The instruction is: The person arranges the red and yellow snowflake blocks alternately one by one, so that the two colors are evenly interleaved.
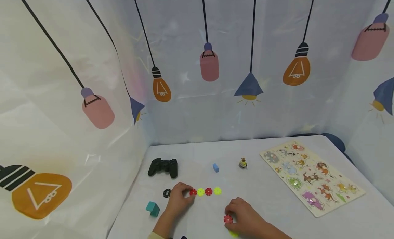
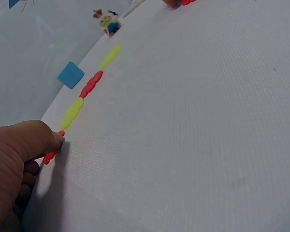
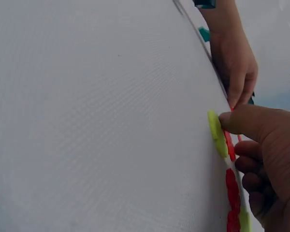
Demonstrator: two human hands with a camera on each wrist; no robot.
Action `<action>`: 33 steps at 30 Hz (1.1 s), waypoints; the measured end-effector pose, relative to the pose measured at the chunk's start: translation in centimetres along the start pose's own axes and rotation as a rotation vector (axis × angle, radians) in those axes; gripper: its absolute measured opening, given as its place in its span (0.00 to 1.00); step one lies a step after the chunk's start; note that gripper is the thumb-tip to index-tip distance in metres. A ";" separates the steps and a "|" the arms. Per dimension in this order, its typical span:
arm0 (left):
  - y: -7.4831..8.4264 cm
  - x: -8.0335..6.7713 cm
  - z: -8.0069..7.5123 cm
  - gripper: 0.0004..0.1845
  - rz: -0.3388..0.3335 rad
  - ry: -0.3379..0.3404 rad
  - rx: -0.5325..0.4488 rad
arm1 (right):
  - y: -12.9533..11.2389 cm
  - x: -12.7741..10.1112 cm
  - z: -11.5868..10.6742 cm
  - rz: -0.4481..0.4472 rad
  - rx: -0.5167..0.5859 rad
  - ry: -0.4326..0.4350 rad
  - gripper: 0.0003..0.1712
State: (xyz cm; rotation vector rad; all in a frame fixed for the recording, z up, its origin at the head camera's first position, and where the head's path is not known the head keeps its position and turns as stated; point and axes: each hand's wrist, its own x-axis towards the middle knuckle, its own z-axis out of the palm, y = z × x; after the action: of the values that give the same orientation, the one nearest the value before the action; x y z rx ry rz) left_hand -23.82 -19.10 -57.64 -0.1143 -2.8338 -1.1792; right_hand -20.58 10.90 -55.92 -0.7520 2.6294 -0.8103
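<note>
**While four discs lie in a row, more are gathered under the right hand**

Although a line of flower-shaped discs (image 1: 205, 191) has been laid out, alternating red and yellow-green, it is judged only partly built. Four discs are counted in it, and its red end disc (image 1: 193, 192) is pinched at the fingertips of the left hand (image 1: 179, 199), whose fingers are curled around it. The other three discs run away from those fingertips, touching or nearly touching one another.

Further discs are kept at the right hand (image 1: 243, 216): a red disc (image 1: 228, 218) is held beneath its curled fingers, and a yellow-green disc (image 1: 234, 234) lies just below them. In the right wrist view several red and yellow-green pieces are seen stacked against the thumb and fingers, so these are judged yet to be added.

How many discs are held there cannot be told, since the palm covers them and the frame cuts them off. A dark disc (image 1: 167, 193) lies just beside the left knuckles, apart from the row. Whether the row's discs are interlocked or merely adjacent cannot be made out.
</note>
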 end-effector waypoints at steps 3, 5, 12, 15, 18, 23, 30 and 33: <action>0.0 -0.1 0.0 0.12 0.000 0.000 0.001 | -0.1 0.2 0.1 0.010 0.001 -0.006 0.13; 0.0 0.0 0.0 0.12 0.006 0.001 0.007 | 0.0 0.2 0.0 0.011 0.003 -0.011 0.12; 0.0 -0.1 -0.1 0.12 0.016 0.011 0.026 | -0.1 0.4 -0.1 0.005 0.001 -0.012 0.12; 0.0 0.0 0.0 0.12 0.010 0.006 0.024 | -0.4 0.6 -0.3 0.014 0.006 -0.015 0.13; -0.1 0.1 0.0 0.12 0.009 -0.004 0.020 | -0.5 0.9 -0.9 0.011 0.004 0.014 0.14; -0.1 0.0 0.0 0.12 0.009 -0.006 0.019 | 0.5 2.8 -3.0 0.032 -0.038 0.139 0.16; 0.0 -0.2 -0.1 0.12 0.016 -0.001 0.011 | 3.0 6.6 -4.0 0.080 -0.054 0.183 0.18; 0.0 -0.1 -0.2 0.12 0.027 -0.002 -0.001 | 3.3 7.4 -3.8 0.062 -0.043 0.163 0.17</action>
State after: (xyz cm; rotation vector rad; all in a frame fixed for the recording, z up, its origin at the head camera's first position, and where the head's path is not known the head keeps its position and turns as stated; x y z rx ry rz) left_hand -23.76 -19.27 -57.49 -0.1532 -2.8241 -1.1751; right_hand -29.51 10.75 -55.67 -0.6371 2.8070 -0.8327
